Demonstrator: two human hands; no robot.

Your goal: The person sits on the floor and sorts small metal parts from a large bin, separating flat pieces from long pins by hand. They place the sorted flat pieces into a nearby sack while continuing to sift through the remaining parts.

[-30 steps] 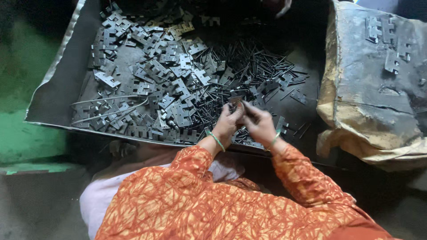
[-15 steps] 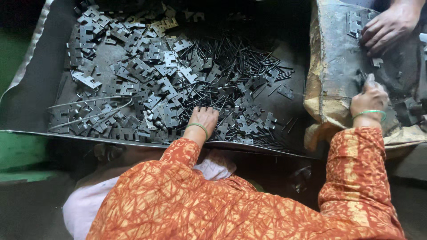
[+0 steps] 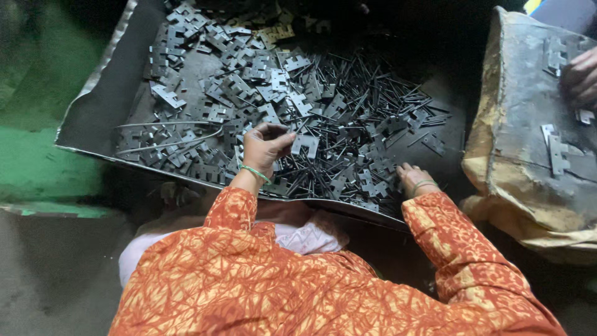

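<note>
Grey stamped metal fills the middle of the frame: a shallow sheet-metal tray [image 3: 93, 118] heaped with small notched hinge plates [image 3: 249, 93] on its left and centre, and a tangle of thin dark pins [image 3: 367, 106] toward its right. Two bent wire rods [image 3: 161, 134] lie along the tray's lower left.

The step in hand looks like picking and sorting parts from the heap. The left hand [image 3: 264, 146], a green bangle at the wrist, is lifted just above the pile at centre frame, its grip curled together with the fingertips pinched near one pale hinge plate [image 3: 306, 144] immediately to its right; whether anything is actually clamped between the fingers cannot be told. The right hand [image 3: 413, 177] lies lower right of the tray, fingers spread flat and apart on the mix of plates and pins, holding nothing visible.

At the right edge of the frame a worn sack-like board [image 3: 522, 124] carries a few loose plates, and another person's hand [image 3: 581, 74] rests on it at the upper right.

A next move, by my judgement, calls for a fine pinch: the plates overlap and the pins snag among them, so one piece must be teased free without dragging its neighbours.
</note>
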